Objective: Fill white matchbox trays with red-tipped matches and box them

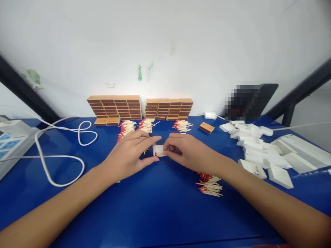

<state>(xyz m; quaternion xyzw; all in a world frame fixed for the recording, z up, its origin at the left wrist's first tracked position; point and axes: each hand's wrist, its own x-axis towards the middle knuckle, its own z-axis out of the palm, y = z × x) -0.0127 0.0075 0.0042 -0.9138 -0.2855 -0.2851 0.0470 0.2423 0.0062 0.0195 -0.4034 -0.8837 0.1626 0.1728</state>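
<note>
A small white matchbox tray (pixel 158 150) lies on the blue table between my hands, with a few red-tipped matches (pixel 157 155) along its near side. My left hand (pixel 131 151) closes round the left end of the tray, thumb on the near side and fingers on the far side. At the right end, my right hand (pixel 183 150) has its fingers pinched together over the tray's edge; whatever they hold is hidden. Loose matches (pixel 128 127) are heaped behind my left hand. Another match pile (pixel 210 187) lies under and in front of my right forearm.
Closed matchboxes form a left stack (pixel 116 108) and a right stack (pixel 169 109) against the wall. One matchbox (pixel 207 127) lies apart. White empty trays (pixel 253 144) are heaped at the right, near a dark panel (pixel 269 100). A white cable (pixel 41 151) and power strip (pixel 12 144) occupy the left.
</note>
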